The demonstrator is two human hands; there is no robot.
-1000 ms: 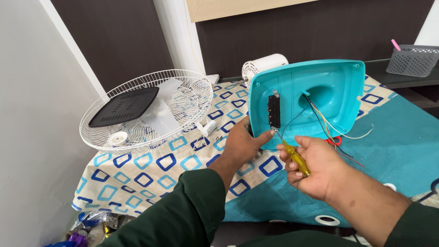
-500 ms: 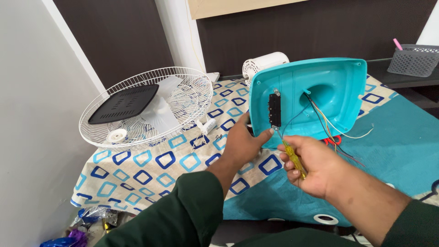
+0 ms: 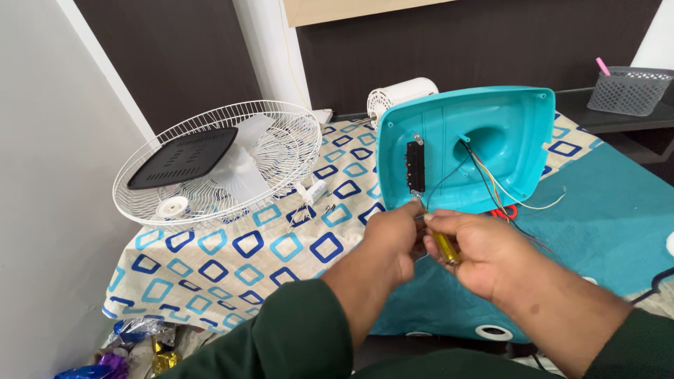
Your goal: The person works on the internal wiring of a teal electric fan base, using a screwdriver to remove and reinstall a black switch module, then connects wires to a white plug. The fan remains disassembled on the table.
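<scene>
- Head view: a turquoise plastic fan base, smooth, rounded-rectangular and hollow, stands tilted on edge on the table, its open underside facing the camera.
- Inside the base, on its left part, sits a narrow black switch block; thin coloured wires run from the hole at the base's middle down and out past its lower rim.
- Just below the base's lower edge, the right hand is closed around a screwdriver with a translucent yellow handle; its thin metal shaft points up toward the switch block.
- The left hand is just left of the right hand, touching it, fingers pinched together at the screwdriver's shaft below the base; what it pinches cannot be made out.
- Both forearms wear dark green sleeves.
- Left of the base lies a round white wire fan grille, with white blades and a flat black perforated panel on it.
- Between grille and base lies a small white cylinder.
- Behind the base stands a white ribbed motor housing.
- The table carries a cream cloth with blue squares, and a plain teal cloth under and right of the base.
- Far right of the base, on a dark shelf, sits a grey mesh basket.
</scene>
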